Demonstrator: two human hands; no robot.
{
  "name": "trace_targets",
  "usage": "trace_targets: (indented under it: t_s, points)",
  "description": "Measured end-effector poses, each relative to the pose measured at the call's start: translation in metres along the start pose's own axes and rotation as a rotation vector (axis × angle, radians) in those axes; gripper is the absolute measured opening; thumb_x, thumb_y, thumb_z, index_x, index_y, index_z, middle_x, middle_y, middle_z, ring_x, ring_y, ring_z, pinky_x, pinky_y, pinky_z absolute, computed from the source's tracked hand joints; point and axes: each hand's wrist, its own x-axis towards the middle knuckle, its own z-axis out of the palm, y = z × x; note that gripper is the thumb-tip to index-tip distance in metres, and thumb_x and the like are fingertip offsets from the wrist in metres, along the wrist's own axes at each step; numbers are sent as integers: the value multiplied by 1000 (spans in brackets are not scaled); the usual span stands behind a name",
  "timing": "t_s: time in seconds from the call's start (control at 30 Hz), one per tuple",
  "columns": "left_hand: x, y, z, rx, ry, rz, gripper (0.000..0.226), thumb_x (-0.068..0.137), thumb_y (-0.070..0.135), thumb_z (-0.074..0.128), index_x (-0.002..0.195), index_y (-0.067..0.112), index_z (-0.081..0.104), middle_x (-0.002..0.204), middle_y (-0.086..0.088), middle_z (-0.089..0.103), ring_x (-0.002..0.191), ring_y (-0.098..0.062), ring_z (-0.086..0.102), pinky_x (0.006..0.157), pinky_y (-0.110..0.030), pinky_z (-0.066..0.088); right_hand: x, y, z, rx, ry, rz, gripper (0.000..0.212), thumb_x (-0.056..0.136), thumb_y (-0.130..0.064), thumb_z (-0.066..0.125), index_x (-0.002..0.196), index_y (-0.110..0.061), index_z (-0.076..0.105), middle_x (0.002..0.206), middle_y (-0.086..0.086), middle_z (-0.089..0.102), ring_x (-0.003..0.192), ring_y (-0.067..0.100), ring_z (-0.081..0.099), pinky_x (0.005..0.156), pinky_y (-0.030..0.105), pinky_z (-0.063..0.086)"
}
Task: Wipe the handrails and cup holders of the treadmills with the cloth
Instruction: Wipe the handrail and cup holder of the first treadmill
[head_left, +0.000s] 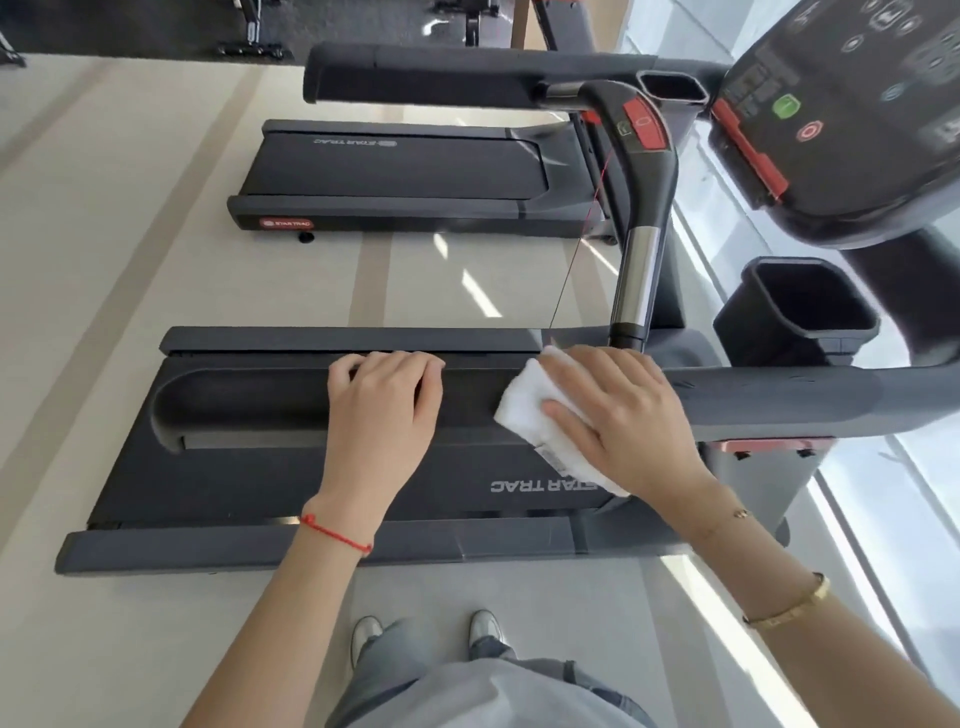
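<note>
A long dark grey handrail of the near treadmill runs left to right across the middle of the view. My left hand grips it, fingers curled over its far side. My right hand presses a folded white cloth onto the same rail further right, fingers spread over the cloth. A deep black cup holder sits beyond the rail at the right, and a second cup holder shows near the far handrail.
The console with a green and a red button hangs at the upper right. A chrome and black upright grip with a red stop key rises between the rails. The treadmill belt lies below, a second treadmill beyond. My feet stand on pale floor.
</note>
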Motion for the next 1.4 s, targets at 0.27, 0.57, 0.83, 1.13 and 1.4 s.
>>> trace_targets:
  t_s: [0.27, 0.57, 0.83, 1.13, 1.4]
  points:
    - [0, -3, 3, 19, 61, 22, 25, 101, 24, 45, 95, 26, 69, 90, 15, 69, 84, -9, 62, 92, -32, 33, 44, -23, 2, 12, -188, 39, 43, 101, -38, 27, 77, -18, 57, 65, 1, 53, 58, 25, 48, 62, 38, 42]
    - [0, -8, -3, -39, 26, 28, 20, 100, 22, 49, 98, 22, 69, 97, 12, 70, 92, -11, 63, 99, -35, 37, 13, 6, 1, 76, -65, 70, 36, 100, -42, 38, 102, -21, 67, 89, 1, 65, 77, 25, 55, 75, 36, 44]
    - [-9, -43, -20, 31, 86, -82, 20, 99, 18, 49, 100, 19, 69, 103, 7, 69, 103, -16, 61, 110, -45, 31, 51, -66, 13, 46, -116, -57, 43, 102, -45, 31, 115, -19, 63, 90, 2, 62, 74, 26, 54, 71, 37, 44]
    - [-12, -109, -53, -42, 103, -144, 19, 98, 17, 52, 104, 17, 70, 107, 5, 69, 104, -17, 62, 106, -46, 37, 87, -88, 15, 31, -248, 85, 40, 98, -41, 33, 68, -20, 51, 60, -1, 52, 54, 23, 49, 57, 35, 43]
    - [-20, -175, -74, -289, 1, -155, 29, 100, 24, 43, 116, 16, 66, 114, 8, 65, 107, -9, 60, 94, -36, 50, 133, -190, 37, 119, -156, -61, 42, 101, -42, 30, 88, -20, 63, 69, -1, 56, 60, 23, 49, 60, 35, 40]
